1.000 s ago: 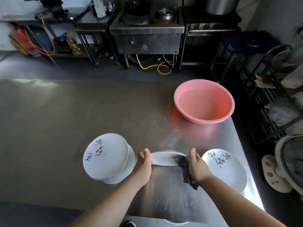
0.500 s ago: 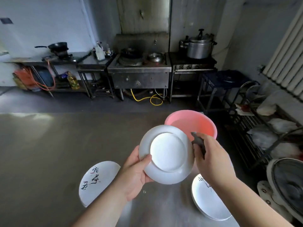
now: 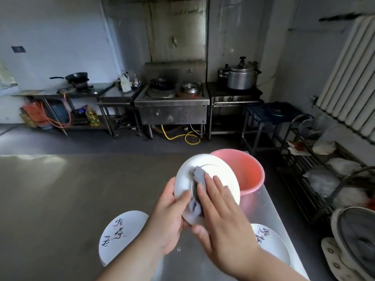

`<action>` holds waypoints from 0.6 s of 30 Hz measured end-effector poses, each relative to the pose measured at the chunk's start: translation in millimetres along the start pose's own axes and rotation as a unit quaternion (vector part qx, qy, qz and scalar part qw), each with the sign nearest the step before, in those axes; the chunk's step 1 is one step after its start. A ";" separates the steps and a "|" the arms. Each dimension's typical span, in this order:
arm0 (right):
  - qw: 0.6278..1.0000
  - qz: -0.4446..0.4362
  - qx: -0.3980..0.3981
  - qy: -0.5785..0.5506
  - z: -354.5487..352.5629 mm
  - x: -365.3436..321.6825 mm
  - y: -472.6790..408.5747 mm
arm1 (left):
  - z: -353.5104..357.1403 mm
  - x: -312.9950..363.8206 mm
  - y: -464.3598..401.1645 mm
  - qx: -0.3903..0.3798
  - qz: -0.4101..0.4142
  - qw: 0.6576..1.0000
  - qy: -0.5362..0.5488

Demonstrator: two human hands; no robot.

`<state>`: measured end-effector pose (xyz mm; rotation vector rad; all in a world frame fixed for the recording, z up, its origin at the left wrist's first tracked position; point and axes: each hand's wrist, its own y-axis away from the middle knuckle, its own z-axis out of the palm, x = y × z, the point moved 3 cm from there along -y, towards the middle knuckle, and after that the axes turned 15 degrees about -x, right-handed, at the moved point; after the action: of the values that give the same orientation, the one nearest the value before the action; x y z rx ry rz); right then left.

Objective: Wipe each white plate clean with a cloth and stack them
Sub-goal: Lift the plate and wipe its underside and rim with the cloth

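Fingers (image 3: 218, 191) now flat, pressing cloth (image 3: 199, 175) onto plate (image 3: 225, 175), previously beside it.

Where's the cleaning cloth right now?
In the head view, the cloth lies against the plate held up mid-frame, pressed there by the right hand, just in front of the pink basin.

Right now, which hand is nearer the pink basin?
Right. The right hand presses the cloth on the plate beside the pink basin; the left hand grips the plate's far edge.
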<state>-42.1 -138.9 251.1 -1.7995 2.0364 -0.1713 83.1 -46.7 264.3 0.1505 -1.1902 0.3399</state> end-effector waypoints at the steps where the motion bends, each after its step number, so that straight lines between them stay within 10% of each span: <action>1: 1.000 -0.001 0.000 0.020 6.9 -3.8 8.8 | -1.9 1.0 0.1 0.007 0.003 1.000 0.005; 8: 0.981 0.123 -0.062 0.137 -25.0 15.8 -18.1 | 3.1 -3.7 5.0 -0.030 -0.016 0.999 -0.005; 18: 0.994 0.038 -0.036 0.097 -20.6 20.6 -3.0 | -1.1 -0.5 6.7 -0.011 0.005 1.000 0.027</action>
<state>-48.9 -163.0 266.3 -1.8064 2.2681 -0.2646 81.7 -40.1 263.0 0.1167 -1.1418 0.3380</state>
